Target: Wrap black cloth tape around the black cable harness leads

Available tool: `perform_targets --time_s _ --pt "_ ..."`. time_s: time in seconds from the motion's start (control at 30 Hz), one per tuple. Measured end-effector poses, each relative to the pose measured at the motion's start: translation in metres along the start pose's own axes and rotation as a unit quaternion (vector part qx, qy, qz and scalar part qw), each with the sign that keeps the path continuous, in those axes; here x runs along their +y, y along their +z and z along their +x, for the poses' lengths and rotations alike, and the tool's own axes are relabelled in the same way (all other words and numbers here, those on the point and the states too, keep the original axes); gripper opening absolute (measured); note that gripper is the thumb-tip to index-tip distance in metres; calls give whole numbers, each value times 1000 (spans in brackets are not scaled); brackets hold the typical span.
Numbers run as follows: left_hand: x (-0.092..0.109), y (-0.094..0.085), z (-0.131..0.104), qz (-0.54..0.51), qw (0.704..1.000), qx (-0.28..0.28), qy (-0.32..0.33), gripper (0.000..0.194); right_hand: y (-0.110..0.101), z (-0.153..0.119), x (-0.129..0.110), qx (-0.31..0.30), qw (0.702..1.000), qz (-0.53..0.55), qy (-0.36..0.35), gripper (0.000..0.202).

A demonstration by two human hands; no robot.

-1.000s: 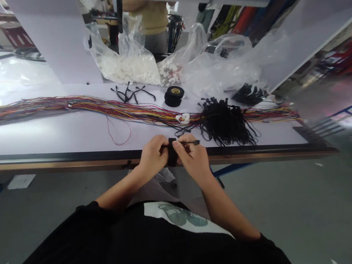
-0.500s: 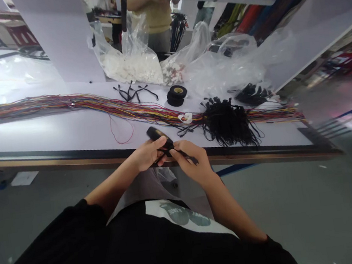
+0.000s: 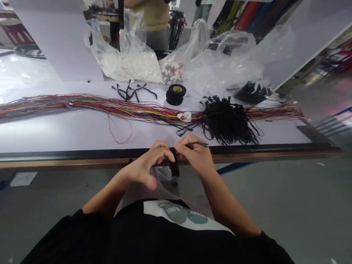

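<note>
My right hand (image 3: 195,153) is closed in a pinch at the table's front edge. A short thin black cable (image 3: 201,144) sticks out of it to the right. Just left of those fingertips a roll of black tape (image 3: 174,167) hangs edge-on, in front of the table edge. My left hand (image 3: 146,164) is beside the roll, its thumb spread well away from the fingers. Its fingertips reach the roll's upper part; whether they press on it I cannot tell. Behind my hands a long bundle of coloured wires (image 3: 127,109) runs along the table.
A heap of short black cables (image 3: 226,121) lies over the bundle at right. Stacked black tape rolls (image 3: 176,94) and a few loose black cables (image 3: 133,92) sit behind it. Clear bags of white parts (image 3: 131,66) stand farther back. Beyond, a person (image 3: 154,18) is partly visible.
My left hand has opened off the tape roll and moved slightly left. The roll has turned from slanted to upright and hangs lower. The cable in my right hand now points more level.
</note>
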State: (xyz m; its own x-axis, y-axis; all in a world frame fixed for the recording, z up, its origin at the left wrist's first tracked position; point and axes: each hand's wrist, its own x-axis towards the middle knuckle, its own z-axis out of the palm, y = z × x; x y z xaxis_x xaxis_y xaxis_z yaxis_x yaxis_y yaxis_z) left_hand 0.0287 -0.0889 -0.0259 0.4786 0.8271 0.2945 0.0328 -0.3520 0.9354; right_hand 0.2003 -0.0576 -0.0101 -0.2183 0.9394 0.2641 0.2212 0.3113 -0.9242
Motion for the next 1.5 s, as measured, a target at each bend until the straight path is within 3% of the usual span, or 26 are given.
perform_targets --time_s 0.13,0.27,0.37,0.4,0.47,0.53,0.57,0.7,0.73,0.8,0.87,0.9,1.03,1.23,1.33,1.43,1.5 --pt "-2 16 13 66 972 215 -69 19 -1 -1 -17 -2 997 -64 -41 25" --pt "-5 30 20 83 959 259 -77 11 2 -2 -14 -22 994 -102 -32 18" --pt "-8 25 21 -60 954 277 -102 13 4 -3 -7 29 987 -135 -88 17" --pt "-9 21 22 -131 949 262 -117 20 4 -4 -6 43 984 -137 -109 16" --pt "-14 13 24 -258 938 170 -154 35 3 -6 -6 46 982 -128 -130 16" --pt "-18 8 24 -329 925 69 -179 50 3 -7 -6 36 987 -110 -112 18" --pt "-19 7 23 -337 925 47 -171 55 3 -6 -6 35 991 -102 -85 20" --pt "-17 10 11 -273 955 103 -58 54 0 -4 -5 56 996 -37 55 26" --pt "-16 10 7 -249 963 94 -36 59 0 -3 -5 52 995 -25 75 27" --pt "-12 7 1 -187 982 22 -9 75 -2 -3 -8 36 995 -38 85 27" --pt "-9 5 0 -104 994 -28 4 76 -3 -5 -11 29 994 -80 70 27" --pt "-8 5 1 -64 998 -9 -1 69 -3 -6 -12 32 993 -94 61 27" --pt "-4 14 13 61 979 188 -54 22 -2 -8 -10 33 995 -75 49 26" --pt "-7 29 23 124 965 224 -51 7 -4 -4 -3 -82 989 -60 106 19" --pt "-13 39 20 34 955 288 -62 10 -4 -2 0 -51 989 -110 85 13" --pt "-13 42 17 -137 914 359 -132 30 -3 -2 1 0 985 -170 -15 10" --pt "-13 35 16 -231 898 332 -173 35 -2 -5 0 5 983 -174 -56 12"
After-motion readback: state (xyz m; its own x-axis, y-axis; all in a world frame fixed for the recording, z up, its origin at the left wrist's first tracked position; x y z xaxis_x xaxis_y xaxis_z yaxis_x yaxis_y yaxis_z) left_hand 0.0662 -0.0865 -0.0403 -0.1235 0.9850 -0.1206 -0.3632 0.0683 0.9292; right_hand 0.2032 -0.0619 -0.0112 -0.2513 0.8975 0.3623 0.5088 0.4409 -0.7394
